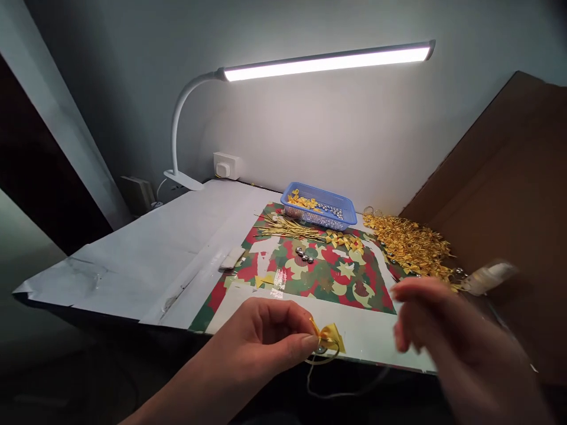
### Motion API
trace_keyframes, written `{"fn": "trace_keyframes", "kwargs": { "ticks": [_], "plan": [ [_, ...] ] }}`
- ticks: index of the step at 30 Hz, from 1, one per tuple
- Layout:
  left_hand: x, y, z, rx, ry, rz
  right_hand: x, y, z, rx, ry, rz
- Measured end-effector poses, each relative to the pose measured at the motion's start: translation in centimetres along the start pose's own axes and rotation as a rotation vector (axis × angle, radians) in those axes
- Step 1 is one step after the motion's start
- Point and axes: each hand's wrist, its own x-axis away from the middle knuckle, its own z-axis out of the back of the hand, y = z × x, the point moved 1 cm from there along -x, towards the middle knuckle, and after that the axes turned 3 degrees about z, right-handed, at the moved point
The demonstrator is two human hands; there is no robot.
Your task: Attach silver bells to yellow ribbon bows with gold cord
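Observation:
My left hand (270,339) pinches a small yellow ribbon bow (331,337) between thumb and fingers at the table's front edge. A silver bell (321,349) and a gold loop (330,358) sit just under the bow. From it a thin pale thread (328,396) hangs in a curve below the edge and trails to the right. My right hand (429,324) is raised to the right of the bow, its fingers bent and smeared by motion; whether it grips anything, the thread included, I cannot make out. A blurred whitish bottle (489,277) shows just beyond it.
A blue basket (349,215) holds yellow bows and silver bells. Gold ties (287,228), more bows (344,240) and several loose bells (304,255) lie on a camouflage-patterned sheet (323,286). A heap of gold pieces (410,242) borders a cardboard panel (509,177). A lamp (328,61) hangs above.

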Motion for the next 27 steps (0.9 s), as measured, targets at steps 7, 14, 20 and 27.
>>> {"fn": "trace_keyframes", "kwargs": {
  "ticks": [7,14,20,27],
  "plan": [
    [-0.3,0.6,-1.0,-0.133,0.065,0.004,3.7,1.7,-5.7,-0.05,-0.098,0.03],
    [-0.5,0.1,-1.4,-0.233,0.181,-0.069,3.9,2.5,-6.6,0.095,-0.054,0.132],
    [-0.5,-0.2,-1.3,-0.319,0.354,-0.212,5.6,2.4,-8.1,0.2,0.055,0.13],
    [-0.5,-0.6,-1.0,-0.404,0.327,-0.224,5.8,3.2,-10.8,-0.028,0.033,0.074]
  ]
}}
